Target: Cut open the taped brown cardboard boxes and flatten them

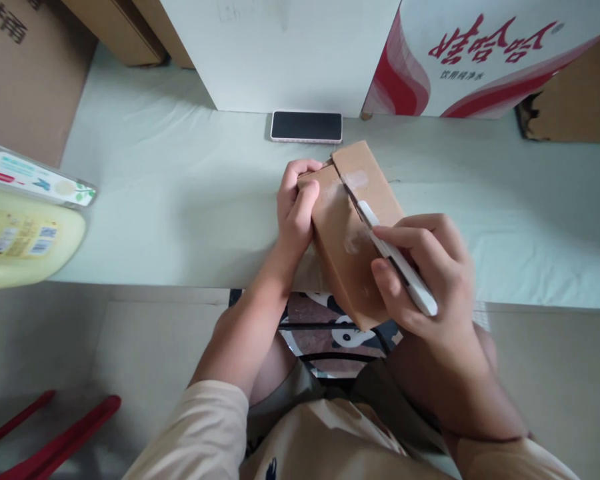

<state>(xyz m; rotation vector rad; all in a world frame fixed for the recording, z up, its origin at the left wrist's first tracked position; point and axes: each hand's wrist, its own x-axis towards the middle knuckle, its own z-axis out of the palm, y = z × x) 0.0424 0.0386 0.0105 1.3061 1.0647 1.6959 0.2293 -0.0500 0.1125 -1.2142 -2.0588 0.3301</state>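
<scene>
A small brown cardboard box (340, 247) is held tilted over the table's front edge, with patches of clear tape on its upper face. My left hand (299, 197) grips its far left corner, the thumb resting on top and the fingers round the side. In my right hand (425, 267) is a white utility knife (403, 270), closed between thumb and fingers. Its blade lies along the seam between the box flaps, near the far end. The blade's tip is at or in the seam; how deep I cannot tell.
A phone (307, 127) lies on the pale green tablecloth (220, 180) beyond the box. Behind it stand a white carton (290, 60) and a red-and-white carton (470, 60). At left are a yellow bottle (25, 233) and a clear-wrapped package (35, 177). Red legs (70, 440) stick up at lower left.
</scene>
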